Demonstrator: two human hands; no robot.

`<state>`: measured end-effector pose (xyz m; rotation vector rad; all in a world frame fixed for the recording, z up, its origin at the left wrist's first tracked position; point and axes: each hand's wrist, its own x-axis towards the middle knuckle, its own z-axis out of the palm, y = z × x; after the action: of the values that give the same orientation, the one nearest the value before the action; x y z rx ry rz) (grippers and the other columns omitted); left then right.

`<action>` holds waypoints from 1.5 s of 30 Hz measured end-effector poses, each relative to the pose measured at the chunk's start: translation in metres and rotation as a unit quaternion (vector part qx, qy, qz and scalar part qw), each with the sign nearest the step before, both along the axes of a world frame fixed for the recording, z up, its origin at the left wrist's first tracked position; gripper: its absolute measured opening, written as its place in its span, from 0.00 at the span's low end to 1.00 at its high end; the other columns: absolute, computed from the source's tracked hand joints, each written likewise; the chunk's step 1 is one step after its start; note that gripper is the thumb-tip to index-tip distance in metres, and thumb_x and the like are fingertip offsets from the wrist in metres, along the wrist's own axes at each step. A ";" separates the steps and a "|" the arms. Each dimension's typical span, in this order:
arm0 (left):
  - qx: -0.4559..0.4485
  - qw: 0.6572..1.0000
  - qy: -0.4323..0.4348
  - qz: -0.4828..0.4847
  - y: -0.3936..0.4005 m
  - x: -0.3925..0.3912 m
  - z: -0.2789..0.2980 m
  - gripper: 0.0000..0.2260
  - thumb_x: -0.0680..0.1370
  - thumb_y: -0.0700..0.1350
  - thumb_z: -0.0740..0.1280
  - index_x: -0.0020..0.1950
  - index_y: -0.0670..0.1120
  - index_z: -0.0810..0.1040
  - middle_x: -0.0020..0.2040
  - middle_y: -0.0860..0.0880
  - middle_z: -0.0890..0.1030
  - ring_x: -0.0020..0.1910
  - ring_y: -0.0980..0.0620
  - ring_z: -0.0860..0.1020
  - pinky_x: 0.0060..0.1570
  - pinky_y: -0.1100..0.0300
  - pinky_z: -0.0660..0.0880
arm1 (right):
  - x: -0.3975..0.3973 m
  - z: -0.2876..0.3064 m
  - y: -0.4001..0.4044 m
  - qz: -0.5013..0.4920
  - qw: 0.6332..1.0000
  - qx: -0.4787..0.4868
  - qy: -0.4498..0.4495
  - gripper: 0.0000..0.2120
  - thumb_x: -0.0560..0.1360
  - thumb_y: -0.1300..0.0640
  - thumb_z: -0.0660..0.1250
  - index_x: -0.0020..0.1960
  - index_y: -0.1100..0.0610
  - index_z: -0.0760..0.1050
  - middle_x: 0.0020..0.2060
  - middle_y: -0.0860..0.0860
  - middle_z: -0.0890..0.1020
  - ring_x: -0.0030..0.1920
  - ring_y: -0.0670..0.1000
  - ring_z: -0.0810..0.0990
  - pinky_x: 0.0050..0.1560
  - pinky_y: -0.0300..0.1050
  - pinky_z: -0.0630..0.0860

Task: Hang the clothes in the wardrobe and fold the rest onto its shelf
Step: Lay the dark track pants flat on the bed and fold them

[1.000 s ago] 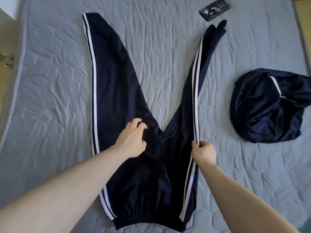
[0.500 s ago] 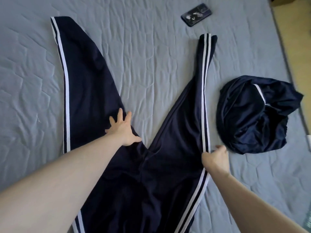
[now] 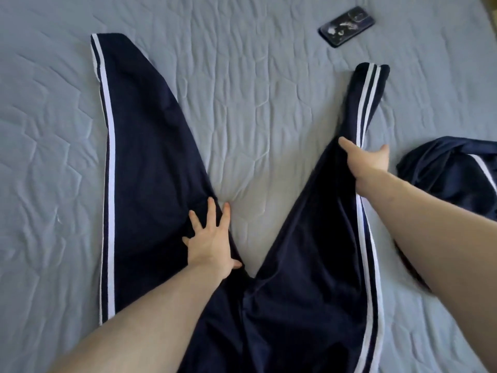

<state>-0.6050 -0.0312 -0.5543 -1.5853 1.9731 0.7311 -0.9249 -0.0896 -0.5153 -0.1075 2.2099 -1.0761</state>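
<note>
Navy track pants (image 3: 150, 162) with white side stripes lie spread in a V on the grey quilted bed (image 3: 255, 90). My left hand (image 3: 211, 240) presses flat, fingers spread, on the inner edge of the left leg near the crotch. My right hand (image 3: 367, 162) grips the right leg partway up and holds that fabric lifted and bunched, so the leg's far end folds narrow. A second navy garment with a white stripe (image 3: 454, 181) lies crumpled at the right edge, partly behind my right forearm.
A dark phone (image 3: 347, 25) lies on the bed beyond the right leg's cuff. Grey quilt stretches to the left and between the two legs.
My right hand has slid up the right leg and taken a handful of it, lifting it. My left hand has flattened onto the left leg. The view has moved closer and to the left.
</note>
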 end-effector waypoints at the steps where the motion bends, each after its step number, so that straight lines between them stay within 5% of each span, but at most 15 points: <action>1: 0.000 1.000 0.001 0.002 0.000 0.000 0.000 0.63 0.67 0.59 0.81 0.82 0.57 0.33 0.79 0.52 0.26 0.81 0.33 0.38 0.72 0.30 0.65 | 0.000 0.006 -0.009 -0.006 0.999 -0.031 -0.029 0.48 0.72 0.50 0.76 0.84 0.49 0.51 0.74 0.51 0.72 0.64 0.55 0.79 0.57 0.53 0.82; 4: 0.003 1.000 0.002 0.007 -0.002 0.001 0.001 0.64 0.67 0.59 0.81 0.82 0.57 0.32 0.79 0.51 0.26 0.81 0.33 0.38 0.72 0.30 0.64 | 0.006 0.037 -0.040 0.023 0.982 -0.151 -0.109 0.35 0.74 0.66 0.63 0.77 0.43 0.69 0.67 0.50 0.80 0.58 0.55 0.84 0.53 0.51 0.84; 8: -0.009 1.000 -0.002 0.001 -0.001 0.000 -0.001 0.64 0.67 0.60 0.81 0.81 0.57 0.31 0.79 0.51 0.25 0.81 0.33 0.37 0.72 0.30 0.66 | 0.032 0.071 -0.069 0.122 0.952 -0.234 -0.157 0.33 0.68 0.69 0.57 0.59 0.40 0.84 0.61 0.55 0.85 0.53 0.59 0.85 0.57 0.57 0.83; 11: -0.014 1.000 -0.012 -0.004 -0.001 0.001 -0.002 0.64 0.67 0.62 0.80 0.81 0.57 0.30 0.79 0.51 0.25 0.81 0.33 0.38 0.71 0.31 0.67 | 0.048 0.070 -0.082 0.121 0.944 -0.255 -0.170 0.32 0.65 0.70 0.56 0.55 0.45 0.87 0.60 0.54 0.85 0.54 0.58 0.85 0.54 0.53 0.83; 13: -0.018 1.000 -0.016 -0.006 -0.001 0.000 -0.002 0.65 0.66 0.62 0.81 0.81 0.57 0.30 0.79 0.50 0.25 0.81 0.33 0.39 0.71 0.32 0.68 | 0.057 0.052 -0.084 0.129 0.962 -0.199 -0.136 0.31 0.66 0.71 0.55 0.55 0.49 0.87 0.54 0.49 0.86 0.47 0.53 0.83 0.44 0.44 0.78; 17: -0.017 1.000 -0.012 -0.003 -0.001 -0.001 -0.002 0.64 0.67 0.60 0.80 0.81 0.57 0.29 0.79 0.51 0.25 0.81 0.33 0.39 0.72 0.32 0.67 | 0.070 0.000 -0.049 0.140 0.983 -0.041 -0.110 0.25 0.79 0.68 0.60 0.73 0.52 0.72 0.42 0.52 0.78 0.33 0.49 0.75 0.26 0.37 0.73; 19: -0.016 1.000 -0.011 -0.002 -0.002 -0.001 -0.001 0.64 0.68 0.60 0.81 0.81 0.57 0.29 0.79 0.51 0.25 0.81 0.33 0.38 0.72 0.32 0.67 | 0.075 -0.016 -0.032 0.167 0.983 0.002 -0.080 0.26 0.80 0.62 0.64 0.76 0.50 0.65 0.52 0.54 0.79 0.41 0.52 0.82 0.38 0.38 0.81; 22: -0.018 1.000 -0.009 -0.004 -0.003 0.000 0.000 0.64 0.67 0.60 0.81 0.81 0.57 0.30 0.79 0.51 0.25 0.81 0.33 0.38 0.72 0.32 0.67 | 0.081 -0.019 -0.035 0.159 0.987 -0.021 -0.004 0.25 0.80 0.62 0.62 0.76 0.50 0.67 0.67 0.52 0.77 0.59 0.52 0.80 0.58 0.41 0.77; 27: -0.014 1.000 -0.009 -0.004 -0.004 0.001 -0.002 0.65 0.67 0.60 0.81 0.81 0.57 0.30 0.80 0.50 0.26 0.81 0.33 0.38 0.72 0.31 0.66 | 0.074 0.008 -0.068 0.153 0.962 -0.195 -0.113 0.27 0.78 0.69 0.55 0.60 0.42 0.80 0.51 0.44 0.88 0.49 0.45 0.87 0.49 0.38 0.83; 32: -0.017 1.000 -0.007 0.002 -0.002 0.000 -0.004 0.66 0.66 0.60 0.81 0.81 0.57 0.30 0.79 0.51 0.26 0.81 0.33 0.38 0.72 0.31 0.67 | 0.060 -0.017 -0.024 0.225 0.973 -0.041 0.021 0.27 0.79 0.65 0.58 0.74 0.48 0.70 0.56 0.41 0.81 0.51 0.46 0.80 0.42 0.28 0.75; 33: -0.016 1.000 -0.006 0.003 -0.002 0.000 -0.003 0.66 0.66 0.60 0.81 0.81 0.57 0.30 0.79 0.52 0.25 0.81 0.33 0.38 0.72 0.31 0.67 | 0.063 -0.024 -0.009 0.226 0.974 -0.016 0.013 0.30 0.78 0.66 0.57 0.78 0.48 0.65 0.59 0.42 0.78 0.52 0.47 0.79 0.44 0.30 0.76; 35: -0.013 1.000 -0.006 0.004 -0.002 0.000 -0.001 0.66 0.66 0.60 0.82 0.81 0.57 0.30 0.79 0.52 0.26 0.81 0.33 0.38 0.72 0.31 0.66 | 0.072 -0.033 0.020 0.206 0.978 -0.002 -0.009 0.33 0.81 0.64 0.57 0.83 0.47 0.54 0.72 0.42 0.71 0.65 0.49 0.76 0.65 0.42 0.75; 37: -0.008 1.000 -0.006 0.005 -0.002 -0.001 0.002 0.66 0.65 0.60 0.82 0.81 0.58 0.31 0.80 0.52 0.26 0.81 0.34 0.38 0.72 0.31 0.65 | 0.086 -0.036 0.050 0.174 0.984 -0.010 -0.016 0.28 0.84 0.57 0.56 0.83 0.50 0.56 0.78 0.44 0.67 0.75 0.51 0.70 0.76 0.47 0.65; 42: 0.000 1.000 0.009 0.004 -0.002 0.002 0.012 0.65 0.66 0.61 0.82 0.82 0.58 0.33 0.81 0.52 0.28 0.82 0.34 0.39 0.73 0.30 0.64 | 0.121 -0.027 0.138 0.194 0.980 0.005 -0.047 0.30 0.81 0.39 0.62 0.79 0.48 0.63 0.73 0.43 0.72 0.73 0.48 0.71 0.74 0.45 0.65; 45: 0.001 0.998 0.057 0.003 0.005 0.016 0.018 0.61 0.70 0.62 0.79 0.82 0.57 0.33 0.81 0.54 0.29 0.82 0.37 0.40 0.75 0.31 0.61 | 0.132 -0.025 0.196 0.245 0.968 0.053 -0.008 0.28 0.79 0.48 0.70 0.75 0.53 0.67 0.69 0.47 0.74 0.67 0.50 0.76 0.71 0.49 0.72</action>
<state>-0.5892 -0.0263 -0.5361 -1.5817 2.0476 0.8435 -0.7930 0.1060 -0.5404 -0.5637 2.0638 -0.6788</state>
